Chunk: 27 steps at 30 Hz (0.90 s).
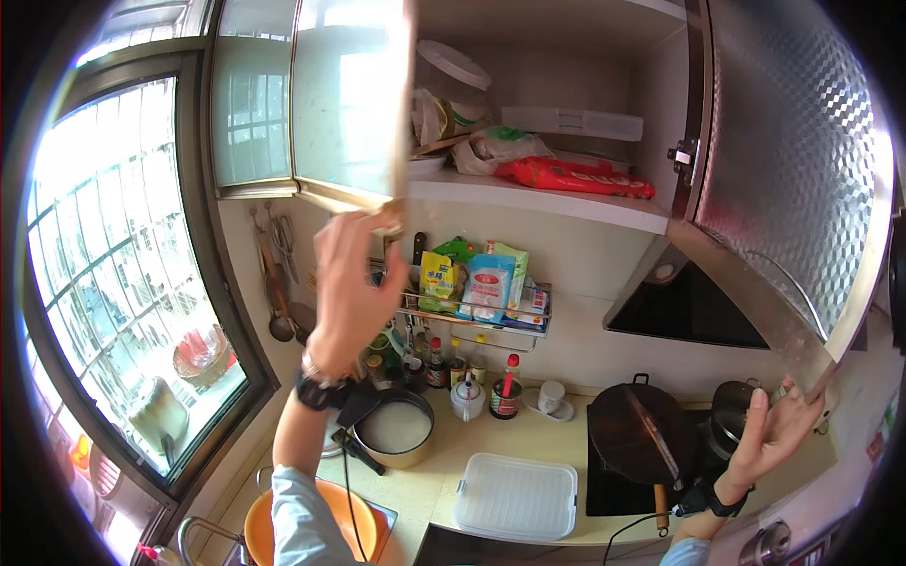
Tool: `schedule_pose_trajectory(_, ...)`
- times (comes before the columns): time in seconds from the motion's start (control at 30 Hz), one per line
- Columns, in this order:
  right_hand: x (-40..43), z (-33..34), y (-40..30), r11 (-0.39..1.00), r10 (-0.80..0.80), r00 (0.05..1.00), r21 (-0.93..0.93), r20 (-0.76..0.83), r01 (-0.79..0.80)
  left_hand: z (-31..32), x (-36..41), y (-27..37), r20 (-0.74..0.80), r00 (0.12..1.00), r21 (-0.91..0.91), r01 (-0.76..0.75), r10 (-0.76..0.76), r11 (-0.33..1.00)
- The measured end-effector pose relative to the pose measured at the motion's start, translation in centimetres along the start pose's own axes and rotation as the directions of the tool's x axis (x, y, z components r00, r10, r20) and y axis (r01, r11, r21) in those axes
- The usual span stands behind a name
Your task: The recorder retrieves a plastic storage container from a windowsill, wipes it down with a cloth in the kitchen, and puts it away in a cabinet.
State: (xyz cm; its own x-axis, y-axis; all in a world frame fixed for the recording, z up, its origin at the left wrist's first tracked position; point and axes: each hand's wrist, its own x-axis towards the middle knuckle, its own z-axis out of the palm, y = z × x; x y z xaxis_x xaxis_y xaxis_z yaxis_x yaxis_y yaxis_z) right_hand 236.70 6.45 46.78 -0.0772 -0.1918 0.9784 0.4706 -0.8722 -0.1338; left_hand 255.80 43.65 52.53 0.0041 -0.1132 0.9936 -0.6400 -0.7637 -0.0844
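Observation:
My left hand (357,279) holds the lower corner of the left wall-cabinet door (347,106), a glossy glass panel in a metal frame that stands swung outward. Hand and door edge are slightly blurred. At the lower corner of the right cabinet door (786,156), a textured panel in a metal frame, is my right hand (775,431). Its thumb stands apart, and its other fingers are partly hidden by the door's corner. Between the two doors, the cabinet shelf (538,201) holds a red plastic package (573,177), a clear plastic box (573,124), a tied bag (506,147) and a round white lid (453,64).
A wire rack (488,325) with seasoning packets hangs below the cabinet. On the counter stand a pot of whitish liquid (395,424), sauce bottles (506,393) and a lidded plastic container (517,495). A wok (616,431) sits on the stove, below a range hood (694,304). An orange basin (361,516) is lower left.

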Motion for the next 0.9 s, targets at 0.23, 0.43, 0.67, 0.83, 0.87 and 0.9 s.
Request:
schedule_pose_trajectory(0.23, -1.1, 0.8, 0.2, 0.992, 0.083, 0.989, 0.110, -0.122, -0.070, -11.3, -5.3, -8.7, -0.333, 0.865, -0.240, 0.306, -0.374, 0.921)
schedule_pose_trajectory(0.43, -1.7, 2.0, 0.2, 0.993, 0.070, 0.983, 0.106, -0.167, -0.052, -15.6, -5.6, -13.2, -0.335, 0.799, -0.316, 0.405, -0.500, 0.858)
schedule_pose_trajectory(0.67, -3.8, 1.7, -4.7, 0.932, 0.000, 0.968, -0.350, -0.249, -0.090, -13.6, -10.5, -10.4, -0.406, 0.725, -0.164, 0.542, -0.557, 0.824)
schedule_pose_trajectory(0.83, -12.9, -3.7, -0.5, 0.952, 0.296, 0.645, -0.162, 0.704, -0.260, -10.6, -19.1, -3.9, 0.066, 0.537, -0.427, 0.777, -0.841, 0.462)
schedule_pose_trajectory(0.87, -12.7, -1.9, -1.2, 0.949, 0.309, 0.675, -0.263, 0.669, -0.174, -8.9, -19.9, -1.8, 0.174, 0.494, -0.446, 0.811, -0.852, 0.379)
schedule_pose_trajectory(0.9, -12.1, 1.0, -3.1, 0.934, 0.306, 0.698, -0.344, 0.647, -0.091, -8.1, -22.2, -0.7, 0.287, 0.464, -0.454, 0.836, -0.838, 0.307)
